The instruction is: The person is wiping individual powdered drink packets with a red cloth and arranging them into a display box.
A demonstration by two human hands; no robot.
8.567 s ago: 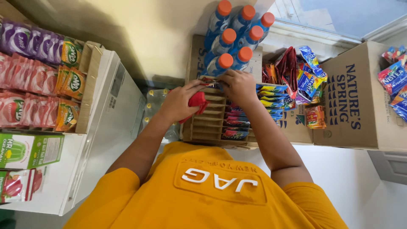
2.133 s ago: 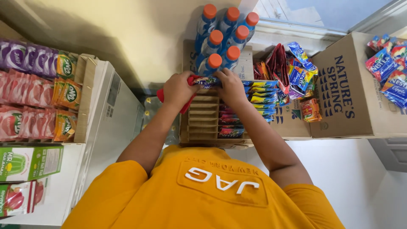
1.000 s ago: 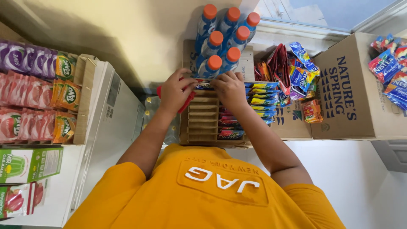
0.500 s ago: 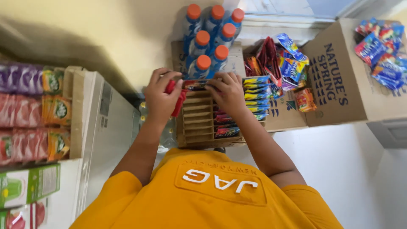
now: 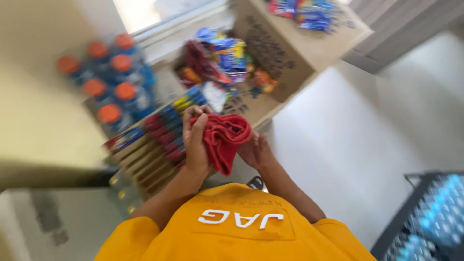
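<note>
Both hands, left and right, clutch a crumpled red cloth before blurred colourful sachets.

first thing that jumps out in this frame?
The bunched red cloth at centre, gripped by the left hand with the right hand touching its far side. Behind it on the left stand blurred bottles with orange caps. A slotted wooden rack holding colourful sachets sits just below them.
</note>
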